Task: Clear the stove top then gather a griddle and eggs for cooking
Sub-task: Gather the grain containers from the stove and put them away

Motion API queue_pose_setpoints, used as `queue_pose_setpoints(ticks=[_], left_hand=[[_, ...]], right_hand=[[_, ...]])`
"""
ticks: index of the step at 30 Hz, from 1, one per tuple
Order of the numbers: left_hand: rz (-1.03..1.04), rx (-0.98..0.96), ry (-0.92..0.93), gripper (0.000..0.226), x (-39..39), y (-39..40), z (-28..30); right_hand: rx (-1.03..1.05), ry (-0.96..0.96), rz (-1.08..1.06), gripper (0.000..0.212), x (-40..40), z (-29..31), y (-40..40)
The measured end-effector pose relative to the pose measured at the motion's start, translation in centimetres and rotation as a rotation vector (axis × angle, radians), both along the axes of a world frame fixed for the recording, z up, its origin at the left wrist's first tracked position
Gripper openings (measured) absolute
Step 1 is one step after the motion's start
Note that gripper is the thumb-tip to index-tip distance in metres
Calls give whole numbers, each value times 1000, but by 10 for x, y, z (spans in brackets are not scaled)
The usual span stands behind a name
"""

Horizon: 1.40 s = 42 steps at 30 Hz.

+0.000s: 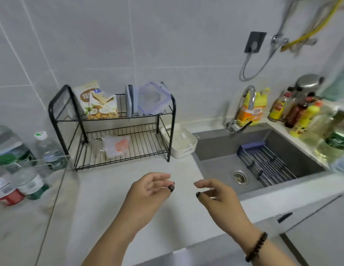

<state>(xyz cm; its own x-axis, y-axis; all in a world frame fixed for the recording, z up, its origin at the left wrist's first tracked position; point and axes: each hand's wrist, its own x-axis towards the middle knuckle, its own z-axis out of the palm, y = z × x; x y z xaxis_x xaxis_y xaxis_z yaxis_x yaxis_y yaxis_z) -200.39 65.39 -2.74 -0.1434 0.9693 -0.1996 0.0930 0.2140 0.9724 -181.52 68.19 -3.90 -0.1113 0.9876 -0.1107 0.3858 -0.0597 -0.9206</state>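
head view: the left hand (148, 186) and right hand (215, 194) are held over the bare counter (102, 198), fingers loosely apart, nothing gripped. no stove, griddle or eggs are seen, so their place, heading and long axis cannot be told. the view is best turned away from the sink (215, 166) and dish rack (113, 127) until the stove is found

Both forearms are bare, with no sleeves in view. The right wrist wears a bracelet (256, 247) of dark round beads. Dark, patterned polish covers the visible nails on the left hand (148, 191) and right hand (219, 194).
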Motion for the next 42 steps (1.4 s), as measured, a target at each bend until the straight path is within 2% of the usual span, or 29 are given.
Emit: queue_pose_setpoints(ticks=[4,10,16,23,33,42], left_hand=[[-166,-39,-26,21,80,3,2],[-481,-60,-28,22,200,6,6],[-785,-73,-4,21,305,-3,6],[-1083,-143,4,21,405,-24,-3],[-1410,-178,47,19,554,-14,-16],[-1574,-170,68,18,699,13,-17]], right_hand=[[-8,-23,-170,22,90,-3,-33],[-29,60,-499,23,197,1,-92],[14,98,-849,25,274,-3,-151],[3,126,-1163,26,332,-9,-213],[21,147,-1461,28,435,-11,-232],[36,159,-1627,28,553,-13,-212]])
